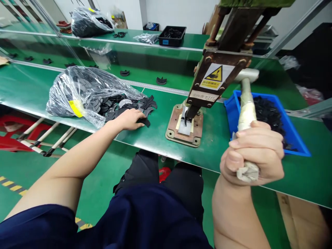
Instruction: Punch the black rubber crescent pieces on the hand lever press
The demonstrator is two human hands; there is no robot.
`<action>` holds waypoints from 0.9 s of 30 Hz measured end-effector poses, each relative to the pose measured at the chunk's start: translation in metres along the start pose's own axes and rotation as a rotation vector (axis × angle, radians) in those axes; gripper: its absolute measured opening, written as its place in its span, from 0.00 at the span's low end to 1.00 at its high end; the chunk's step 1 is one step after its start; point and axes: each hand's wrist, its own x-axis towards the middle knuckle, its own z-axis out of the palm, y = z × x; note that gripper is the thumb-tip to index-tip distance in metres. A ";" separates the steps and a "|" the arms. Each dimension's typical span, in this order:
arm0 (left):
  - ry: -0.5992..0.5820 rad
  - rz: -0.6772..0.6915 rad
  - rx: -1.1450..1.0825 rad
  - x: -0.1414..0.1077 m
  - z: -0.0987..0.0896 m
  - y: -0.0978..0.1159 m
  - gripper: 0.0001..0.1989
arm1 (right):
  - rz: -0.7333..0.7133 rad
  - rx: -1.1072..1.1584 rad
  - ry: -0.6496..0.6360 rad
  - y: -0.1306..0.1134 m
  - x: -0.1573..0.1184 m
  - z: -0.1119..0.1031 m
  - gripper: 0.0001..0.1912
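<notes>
My left hand (130,118) reaches to the right edge of the loose pile, its thumb and fingers closed around a black curved piece (145,122). More flat crescent-shaped pieces (126,102) spill there from a clear plastic bag (77,86). My right hand (255,152) is wrapped round the taped lever handle (247,109) of a hand press. The press base (171,129) is on the bench, and a small dark part (185,121) shows under the ram (193,111) above a metal plate (184,130).
A blue bin (298,140) of black parts stands right of the press. Several dark parts, including one curved part (161,81), lie along the strip behind the bench (155,138). The shelf behind holds a black tray (171,41) and a filled bag (89,22).
</notes>
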 end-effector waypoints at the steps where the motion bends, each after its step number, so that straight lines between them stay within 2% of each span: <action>1: -0.006 0.014 -0.035 0.003 0.001 0.003 0.24 | -0.002 0.000 -0.004 0.000 0.000 0.000 0.20; 6: -0.077 -0.012 -0.244 0.010 0.008 0.026 0.28 | -0.007 0.008 0.011 -0.001 0.000 0.001 0.19; 11: -0.032 0.078 -0.263 0.010 0.013 0.047 0.14 | -0.010 0.002 -0.008 -0.002 0.001 0.001 0.18; 13: 0.008 0.082 -0.315 0.011 0.011 0.053 0.16 | -0.005 0.000 -0.005 -0.002 0.001 0.001 0.17; 16: 0.033 0.010 -0.512 0.016 0.008 0.062 0.20 | -0.013 0.000 0.009 -0.001 0.000 0.002 0.18; 20: 0.019 -0.113 -0.951 0.036 0.007 0.080 0.22 | 0.007 -0.030 0.018 -0.003 0.000 0.002 0.18; 23: 0.033 -0.114 -1.170 0.055 0.008 0.098 0.22 | 0.029 -0.050 0.003 -0.006 0.001 0.001 0.17; 27: 0.047 -0.063 -1.252 0.074 0.008 0.117 0.20 | 0.037 -0.059 -0.013 -0.008 0.002 0.000 0.17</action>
